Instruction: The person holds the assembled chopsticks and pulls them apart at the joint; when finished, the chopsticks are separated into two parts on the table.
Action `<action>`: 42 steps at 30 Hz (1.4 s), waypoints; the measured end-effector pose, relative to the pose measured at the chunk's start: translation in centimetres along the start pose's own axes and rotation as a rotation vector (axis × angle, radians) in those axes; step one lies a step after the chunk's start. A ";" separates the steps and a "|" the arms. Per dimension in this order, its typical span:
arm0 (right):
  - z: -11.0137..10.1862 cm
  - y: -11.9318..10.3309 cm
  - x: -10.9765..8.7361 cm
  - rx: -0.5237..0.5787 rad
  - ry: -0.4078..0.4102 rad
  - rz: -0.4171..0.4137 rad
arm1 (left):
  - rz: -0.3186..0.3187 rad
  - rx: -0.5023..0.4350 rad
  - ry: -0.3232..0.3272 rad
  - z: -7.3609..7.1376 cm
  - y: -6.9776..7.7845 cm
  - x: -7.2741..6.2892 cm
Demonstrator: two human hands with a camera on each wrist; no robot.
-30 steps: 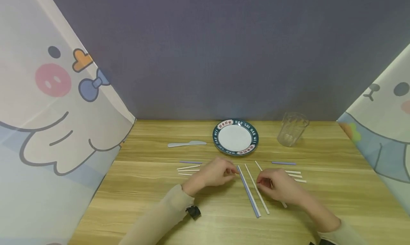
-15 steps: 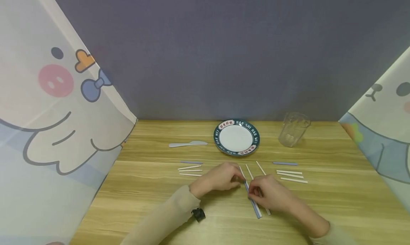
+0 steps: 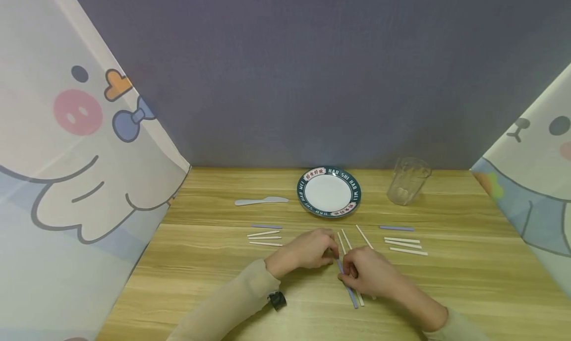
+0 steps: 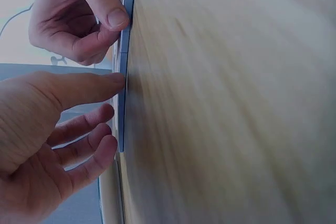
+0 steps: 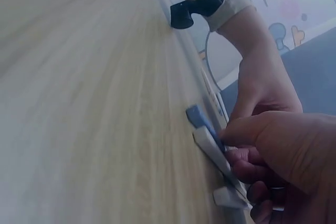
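Your left hand [image 3: 312, 250] pinches the blue stick [image 3: 351, 296] towards its far end; your right hand [image 3: 372, 272], just beside, pinches it nearer the middle. Stick slants along the table [image 3: 214, 252], a white stick [image 3: 361, 300] close on its right. Beyond: plate [image 3: 328, 193], knife [image 3: 261, 200] left, clear cup [image 3: 407, 183] right.

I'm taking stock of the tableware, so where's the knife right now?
In the head view, the knife lies on the left half of the table, left of the plate and beyond the left group of short sticks.
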State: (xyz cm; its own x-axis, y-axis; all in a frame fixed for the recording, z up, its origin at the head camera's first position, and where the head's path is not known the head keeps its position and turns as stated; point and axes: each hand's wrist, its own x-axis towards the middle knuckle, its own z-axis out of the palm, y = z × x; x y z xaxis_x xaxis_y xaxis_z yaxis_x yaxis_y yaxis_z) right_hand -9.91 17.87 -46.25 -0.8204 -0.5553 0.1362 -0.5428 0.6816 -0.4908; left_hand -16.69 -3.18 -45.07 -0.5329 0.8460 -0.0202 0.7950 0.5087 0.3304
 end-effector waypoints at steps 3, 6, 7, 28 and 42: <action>0.1 -0.3 0.2 0.020 0.007 0.018 | 0.004 0.021 0.002 0.0 0.0 -0.1; 0.3 -0.5 0.4 0.016 0.015 0.029 | 0.023 0.055 0.001 0.0 0.0 -0.3; 0.3 -0.5 0.5 0.011 0.015 0.031 | 0.029 0.069 0.001 0.0 -0.1 -0.3; -3.7 -1.1 2.4 -0.192 0.083 -0.038 | 0.028 -0.108 0.316 -3.2 -0.2 -2.1; -6.0 -0.7 3.6 -0.142 0.110 -0.203 | 0.027 -0.087 0.397 -4.8 0.5 -2.7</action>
State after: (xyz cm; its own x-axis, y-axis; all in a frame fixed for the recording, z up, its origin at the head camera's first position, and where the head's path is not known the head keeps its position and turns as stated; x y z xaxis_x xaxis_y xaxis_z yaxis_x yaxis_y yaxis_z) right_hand -13.59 18.26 -40.30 -0.7023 -0.6376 0.3166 -0.7119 0.6255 -0.3193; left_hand -16.30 -5.95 -40.30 -0.5961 0.7225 0.3503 0.7920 0.4573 0.4046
